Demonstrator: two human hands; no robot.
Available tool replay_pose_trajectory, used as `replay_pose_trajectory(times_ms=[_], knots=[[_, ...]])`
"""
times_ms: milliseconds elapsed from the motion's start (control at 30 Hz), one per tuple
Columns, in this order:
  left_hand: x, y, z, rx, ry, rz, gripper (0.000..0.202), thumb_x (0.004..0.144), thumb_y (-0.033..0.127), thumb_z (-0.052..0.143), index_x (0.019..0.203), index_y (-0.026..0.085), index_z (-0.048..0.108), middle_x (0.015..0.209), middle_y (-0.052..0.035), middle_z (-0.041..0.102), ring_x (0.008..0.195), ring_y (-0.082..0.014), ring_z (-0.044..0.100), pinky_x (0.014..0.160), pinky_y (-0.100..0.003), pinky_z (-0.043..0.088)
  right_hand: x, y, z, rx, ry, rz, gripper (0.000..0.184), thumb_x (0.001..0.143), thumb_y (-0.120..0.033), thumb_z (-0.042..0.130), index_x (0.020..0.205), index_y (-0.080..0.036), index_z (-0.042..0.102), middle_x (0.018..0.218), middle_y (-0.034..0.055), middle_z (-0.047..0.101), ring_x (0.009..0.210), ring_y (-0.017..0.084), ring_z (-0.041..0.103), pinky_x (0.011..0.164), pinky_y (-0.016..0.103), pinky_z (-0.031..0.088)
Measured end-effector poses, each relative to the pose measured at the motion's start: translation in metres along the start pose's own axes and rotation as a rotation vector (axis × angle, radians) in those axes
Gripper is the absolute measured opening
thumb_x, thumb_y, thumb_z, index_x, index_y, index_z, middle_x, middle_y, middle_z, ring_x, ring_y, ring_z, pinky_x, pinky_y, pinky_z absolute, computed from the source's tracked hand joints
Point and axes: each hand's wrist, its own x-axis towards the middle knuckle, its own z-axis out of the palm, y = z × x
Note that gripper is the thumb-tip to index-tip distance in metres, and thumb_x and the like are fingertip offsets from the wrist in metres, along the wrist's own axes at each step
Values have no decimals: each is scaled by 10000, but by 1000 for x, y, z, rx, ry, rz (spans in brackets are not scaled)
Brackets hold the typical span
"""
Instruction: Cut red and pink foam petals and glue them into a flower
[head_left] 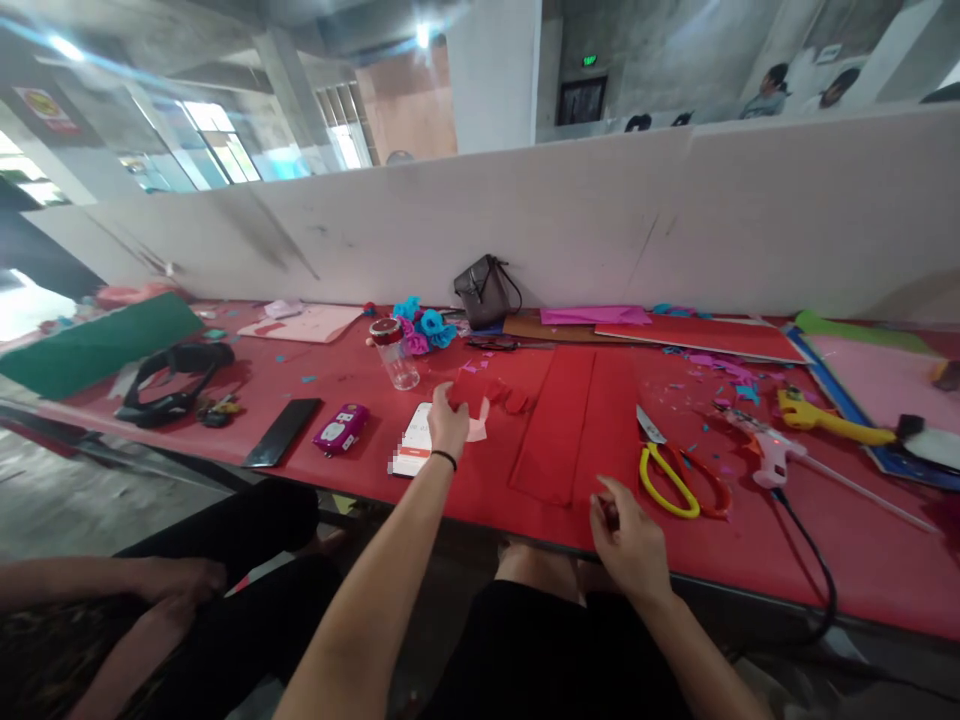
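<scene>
My left hand [448, 425], with a dark band at the wrist, is over the right edge of a white-screened phone [413, 442]. Its fingers are curled together beside small red paper pieces [480, 388]; whether they pinch one, I cannot make out. A pale pink scrap [478, 430] lies just right of it. My right hand [631, 540] is at the table's front edge, its fingers curled around something small and dark red that I cannot name. Between the hands lies a long folded red paper strip [559, 430]. Yellow-and-red-handled scissors [671, 480] lie right of it.
On the right are a pink glue gun [769, 455] with a cord and a yellow glue gun [832, 420]. A clear jar [395, 355], paper flowers [424, 330] and a dark bag [487, 290] stand behind. Leftward are a purple device [341, 430] and a black phone [285, 432]. Another person sits at left.
</scene>
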Motion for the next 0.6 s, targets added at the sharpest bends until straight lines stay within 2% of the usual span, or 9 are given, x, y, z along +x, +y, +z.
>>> replay_pose_trajectory(times_ms=[67, 133, 200, 267, 333, 400, 500, 600], knots=[[32, 2, -1, 222, -12, 34, 438, 722, 49, 573, 1136, 191, 583, 1037, -119, 688, 981, -239, 634, 871, -366, 469, -4, 6, 6, -76, 35, -77, 261, 906, -321, 445, 1060, -176, 599, 822, 94, 716, 645, 202, 676, 600, 299, 541], [54, 6, 2, 275, -37, 52, 438, 701, 26, 594, 1119, 154, 599, 1090, -162, 673, 1077, -275, 598, 926, -388, 432, -6, 9, 11, -128, 31, -109, 254, 905, -286, 439, 1070, -175, 597, 851, 106, 723, 655, 210, 684, 598, 303, 541], [65, 10, 7, 296, -67, 60, 475, 662, 24, 643, 1127, 109, 599, 1168, -217, 634, 1170, -324, 540, 968, -420, 395, -7, 8, 12, -154, 7, -103, 252, 904, -274, 433, 1072, -181, 596, 862, 111, 725, 662, 217, 688, 598, 311, 541], [65, 15, 12, 373, -93, 119, 515, 648, 50, 679, 1154, 95, 594, 1277, -254, 561, 1268, -371, 445, 1018, -471, 340, -7, 7, 12, -157, -17, -75, 250, 903, -270, 429, 1067, -190, 600, 874, 114, 726, 683, 223, 694, 615, 321, 545], [53, 21, 17, 479, -115, 245, 507, 673, 75, 668, 1172, 132, 603, 1382, -231, 482, 1354, -381, 323, 1072, -517, 260, -7, 6, 11, -143, -35, -53, 253, 900, -266, 429, 1066, -196, 606, 888, 117, 727, 711, 229, 697, 631, 329, 547], [29, 24, 21, 498, -153, 365, 470, 691, 68, 633, 1144, 194, 633, 1400, -167, 486, 1383, -353, 272, 1103, -529, 212, -6, 5, 9, -119, -45, -44, 255, 893, -262, 431, 1058, -194, 613, 873, 117, 724, 721, 235, 693, 638, 337, 545], [-25, 23, 25, 259, -307, 445, 331, 666, 80, 648, 939, 255, 713, 1200, -108, 635, 1260, -325, 436, 1111, -512, 237, -4, 4, 5, -68, -52, -52, 225, 884, -246, 436, 990, -197, 628, 821, 105, 714, 717, 231, 680, 655, 337, 538], [-80, 16, 20, -56, -433, 413, 243, 673, 103, 650, 817, 280, 732, 1022, -93, 689, 1136, -307, 526, 1100, -492, 278, -1, 2, 1, -17, -69, -49, 192, 877, -233, 442, 916, -212, 629, 787, 84, 701, 709, 217, 669, 663, 324, 529]])
